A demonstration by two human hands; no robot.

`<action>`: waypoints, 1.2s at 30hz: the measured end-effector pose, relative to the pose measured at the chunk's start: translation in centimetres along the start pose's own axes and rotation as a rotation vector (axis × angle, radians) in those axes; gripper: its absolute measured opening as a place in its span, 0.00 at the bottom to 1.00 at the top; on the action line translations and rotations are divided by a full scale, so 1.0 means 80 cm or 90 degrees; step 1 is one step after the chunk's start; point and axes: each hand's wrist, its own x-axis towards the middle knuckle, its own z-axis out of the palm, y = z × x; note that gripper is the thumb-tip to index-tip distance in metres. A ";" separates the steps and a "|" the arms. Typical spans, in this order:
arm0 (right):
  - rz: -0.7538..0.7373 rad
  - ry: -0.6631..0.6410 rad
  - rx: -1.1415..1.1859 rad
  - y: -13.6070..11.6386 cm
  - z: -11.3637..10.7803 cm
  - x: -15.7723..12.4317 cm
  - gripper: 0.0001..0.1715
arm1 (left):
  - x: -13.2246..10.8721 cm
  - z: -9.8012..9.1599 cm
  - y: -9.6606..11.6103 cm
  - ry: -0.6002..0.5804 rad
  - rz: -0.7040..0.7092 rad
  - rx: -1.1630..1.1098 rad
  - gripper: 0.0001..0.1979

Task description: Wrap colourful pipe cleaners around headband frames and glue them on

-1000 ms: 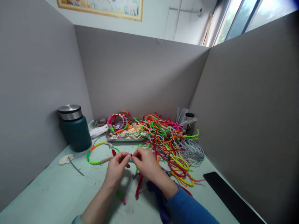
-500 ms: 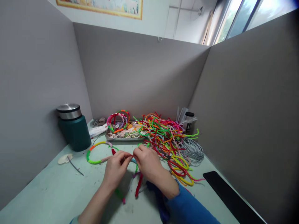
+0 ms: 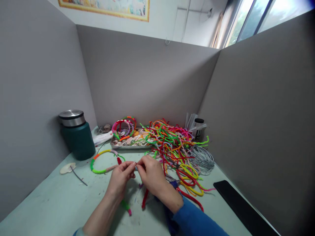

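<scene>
My left hand [image 3: 120,178] and my right hand [image 3: 151,173] meet fingertip to fingertip low over the table, both closed in a pinch. Between them is a small bit of pipe cleaner [image 3: 136,163], mostly hidden by the fingers. A hoop wrapped in coloured pipe cleaners [image 3: 98,171] lies just left; its near side passes behind my left hand. A red pipe cleaner tuft [image 3: 119,160] stands at the hoop. Under my hands lie a green and pink pipe cleaner [image 3: 126,206] and a red pipe cleaner piece [image 3: 144,200]. Scissors [image 3: 172,181] are partly hidden beside my right wrist.
A heap of pipe cleaners [image 3: 169,134] and a grey wire coil [image 3: 203,159] lie at back right. Behind my hands stands a tray of buttons [image 3: 133,147] with finished hoops [image 3: 123,121]. A green bottle [image 3: 78,139] stands left; a black strip [image 3: 242,206] lies right. Grey panels enclose the table.
Both hands have moved slightly left, still pinching together. The scissors and a red pipe cleaner beside my right wrist show more now. The red strand between my fingertips is less visible.
</scene>
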 end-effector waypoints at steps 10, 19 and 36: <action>-0.138 -0.058 -0.232 0.007 -0.024 0.007 0.04 | 0.000 -0.004 0.013 -0.026 0.249 0.373 0.11; -0.193 -0.107 -0.256 0.010 -0.029 0.011 0.04 | -0.003 -0.007 0.013 -0.046 0.336 0.580 0.10; 0.045 -0.022 0.089 0.010 0.004 0.004 0.06 | 0.003 -0.003 0.003 -0.009 -0.018 -0.005 0.16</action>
